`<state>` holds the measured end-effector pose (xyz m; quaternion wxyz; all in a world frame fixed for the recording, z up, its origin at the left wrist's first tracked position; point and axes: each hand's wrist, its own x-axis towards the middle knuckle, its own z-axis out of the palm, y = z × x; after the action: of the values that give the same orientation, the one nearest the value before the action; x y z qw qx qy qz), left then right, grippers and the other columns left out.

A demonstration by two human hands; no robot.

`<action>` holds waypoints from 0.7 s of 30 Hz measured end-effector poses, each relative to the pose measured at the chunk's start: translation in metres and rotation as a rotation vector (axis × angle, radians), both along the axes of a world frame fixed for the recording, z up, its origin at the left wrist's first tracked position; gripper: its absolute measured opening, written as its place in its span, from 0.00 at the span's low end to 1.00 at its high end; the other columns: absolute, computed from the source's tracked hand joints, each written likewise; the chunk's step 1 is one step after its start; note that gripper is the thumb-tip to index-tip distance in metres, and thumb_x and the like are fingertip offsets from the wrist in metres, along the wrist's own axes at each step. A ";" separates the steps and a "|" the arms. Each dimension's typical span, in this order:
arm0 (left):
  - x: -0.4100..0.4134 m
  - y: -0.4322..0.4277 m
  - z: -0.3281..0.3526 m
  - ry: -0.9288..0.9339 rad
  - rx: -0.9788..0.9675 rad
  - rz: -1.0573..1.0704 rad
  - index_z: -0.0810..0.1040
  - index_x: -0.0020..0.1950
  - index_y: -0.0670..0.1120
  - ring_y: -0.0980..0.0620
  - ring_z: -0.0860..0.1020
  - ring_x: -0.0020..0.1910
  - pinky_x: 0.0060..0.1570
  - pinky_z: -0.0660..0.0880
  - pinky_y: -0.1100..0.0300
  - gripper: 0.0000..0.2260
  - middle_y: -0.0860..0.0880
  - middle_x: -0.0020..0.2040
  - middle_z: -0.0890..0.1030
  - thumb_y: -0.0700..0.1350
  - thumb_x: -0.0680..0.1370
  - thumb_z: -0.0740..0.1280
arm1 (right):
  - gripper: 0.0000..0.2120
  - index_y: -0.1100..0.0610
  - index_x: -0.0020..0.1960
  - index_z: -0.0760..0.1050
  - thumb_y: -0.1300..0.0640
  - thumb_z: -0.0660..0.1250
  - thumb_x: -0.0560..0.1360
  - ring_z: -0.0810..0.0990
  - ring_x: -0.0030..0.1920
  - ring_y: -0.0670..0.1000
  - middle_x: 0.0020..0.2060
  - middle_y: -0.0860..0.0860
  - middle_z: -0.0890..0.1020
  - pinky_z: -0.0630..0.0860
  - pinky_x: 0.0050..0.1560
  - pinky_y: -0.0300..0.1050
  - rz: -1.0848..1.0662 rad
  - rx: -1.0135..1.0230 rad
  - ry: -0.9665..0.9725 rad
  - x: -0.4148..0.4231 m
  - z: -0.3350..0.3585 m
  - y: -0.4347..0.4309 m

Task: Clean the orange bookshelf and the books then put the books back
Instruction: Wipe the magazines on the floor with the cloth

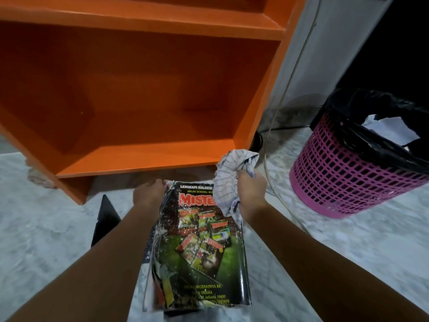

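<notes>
We see the left hand point(147, 194) holding the far left corner of a stack of books point(199, 247), with its fingers curled over the top edge. The top book has a dark, worn cover with small pictures and the red word "MISTERI", which is partly hidden. More torn pages and covers show along the left side of the stack. We cannot tell if the near end of the stack rests on the floor point(46, 228) or is lifted. The right hand point(251, 194) is clenched around a crumpled cloth point(228, 180), white with thin blue lines. The cloth lies against the far right corner of the top cover and hides some of the letters. The stack is between the two forearms, just in front of the orange shelf point(144, 89). The shelf stands on the pale marble floor, and its lower compartment opens towards us. To the right of the shelf, near a grey wall point(325, 54), a thin cable point(290, 75) runs down to the floor. Further right stands a pink bin point(343, 173) with a black liner point(371, 108), and some white paper point(392, 129) lies inside it. A flat black object point(105, 219) lies on the floor just left of the left forearm; we cannot tell what it is.
</notes>
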<state>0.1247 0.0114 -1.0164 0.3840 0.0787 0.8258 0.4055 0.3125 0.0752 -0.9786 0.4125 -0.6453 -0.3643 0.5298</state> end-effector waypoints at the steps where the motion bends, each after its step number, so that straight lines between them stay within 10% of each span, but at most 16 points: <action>1: 0.008 -0.010 0.000 0.069 -0.074 -0.092 0.72 0.65 0.35 0.45 0.76 0.53 0.47 0.75 0.56 0.23 0.41 0.60 0.76 0.54 0.81 0.62 | 0.14 0.54 0.34 0.67 0.64 0.60 0.76 0.67 0.30 0.48 0.29 0.50 0.68 0.63 0.31 0.39 0.028 -0.006 -0.005 -0.001 -0.002 -0.005; 6: 0.031 -0.061 -0.013 0.131 -0.146 -0.310 0.59 0.77 0.39 0.39 0.68 0.70 0.67 0.68 0.52 0.34 0.39 0.74 0.66 0.52 0.78 0.69 | 0.09 0.52 0.40 0.74 0.60 0.62 0.78 0.75 0.38 0.49 0.37 0.49 0.78 0.71 0.42 0.44 0.291 0.061 -0.076 -0.012 -0.001 -0.023; 18: 0.061 -0.157 -0.018 0.111 -0.222 -0.444 0.59 0.74 0.41 0.46 0.77 0.54 0.41 0.78 0.56 0.47 0.43 0.68 0.71 0.62 0.66 0.77 | 0.08 0.48 0.52 0.75 0.61 0.62 0.79 0.72 0.34 0.47 0.38 0.46 0.77 0.69 0.30 0.38 0.448 0.231 -0.081 0.007 -0.014 -0.094; 21: 0.067 -0.162 -0.015 0.182 -0.218 -0.463 0.67 0.63 0.40 0.46 0.79 0.46 0.32 0.80 0.55 0.34 0.42 0.55 0.76 0.57 0.68 0.77 | 0.08 0.48 0.53 0.74 0.61 0.63 0.80 0.72 0.32 0.43 0.39 0.45 0.77 0.69 0.27 0.32 0.429 0.262 -0.066 0.010 -0.019 -0.110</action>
<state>0.1916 -0.1504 -1.0319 0.3971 0.2599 0.8556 0.2068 0.3223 -0.0347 -0.9973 0.3588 -0.5113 -0.5717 0.5320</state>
